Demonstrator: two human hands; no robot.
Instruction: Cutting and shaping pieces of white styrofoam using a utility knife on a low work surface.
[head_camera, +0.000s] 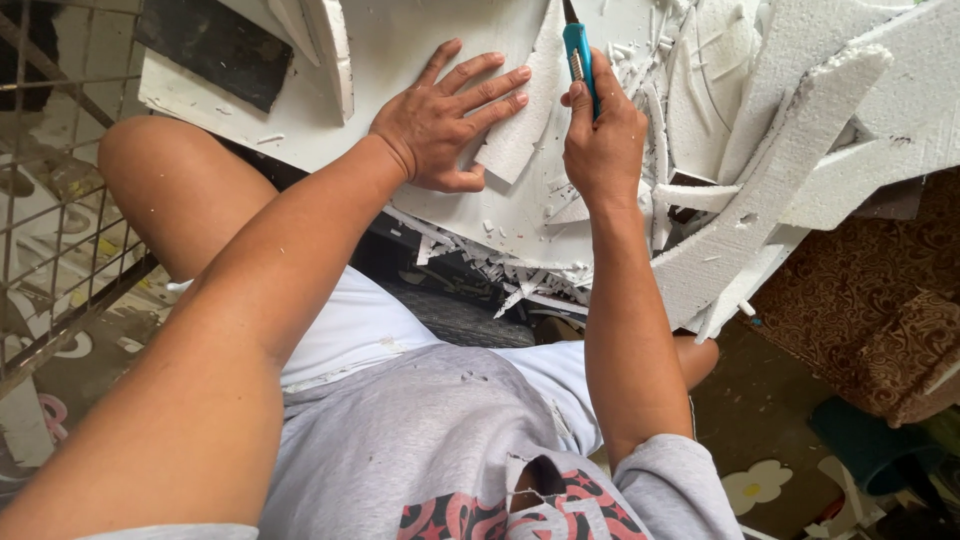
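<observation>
My left hand (448, 120) lies flat with fingers spread on a white foam sheet (420, 40), pressing down a narrow foam piece (525, 110) by the fingertips. My right hand (600, 140) is closed around a blue utility knife (578, 55), whose blade points away from me into the foam just right of that piece. The two hands are a few centimetres apart. The blade tip runs out of the top of the view.
A heap of white foam offcuts (790, 150) lies to the right, with thin foam slivers (500, 265) along the near edge. A dark panel (215, 45) sits top left, a wire grid (50, 200) at left, brown patterned fabric (870, 300) at right.
</observation>
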